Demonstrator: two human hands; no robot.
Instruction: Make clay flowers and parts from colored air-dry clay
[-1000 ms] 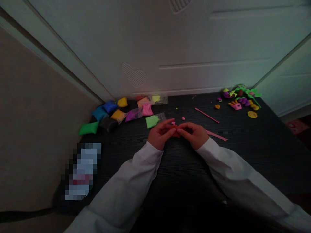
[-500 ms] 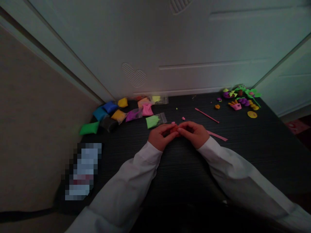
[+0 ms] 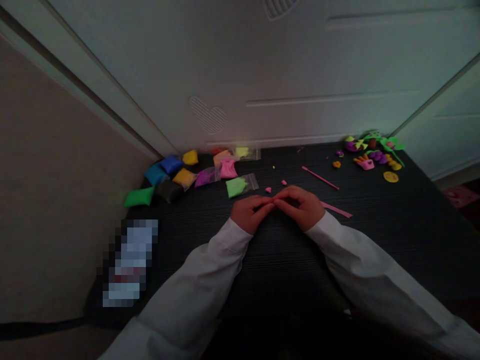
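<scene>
Fingertips meeting, my left hand (image 3: 249, 214) and my right hand (image 3: 302, 207) are both closed in a pinch above the dark table. Between them is a small piece of red modelling clay, now mostly hidden by the fingers. Just beyond the fingertips lie two small pink clay bits (image 3: 268, 190). A flat pink clay tool (image 3: 338, 209) lies by my right wrist, its near end hidden behind the hand. Farther back rests a thin pink stick tool (image 3: 320, 178). A bag of light green clay (image 3: 236, 187) lies beyond my left hand.
Several coloured clay packs, such as a green one (image 3: 139, 197) and a blue one (image 3: 171, 164), spread over the back left. Finished clay figures (image 3: 365, 162) and a yellow disc (image 3: 391, 177) sit at the back right. A blurred-out device (image 3: 131, 262) lies at left. A white panel (image 3: 300, 120) closes the back.
The fingertips have drawn together over the red clay, which showed more before. The pink bit beyond them is more exposed now. The view has shifted slightly.
</scene>
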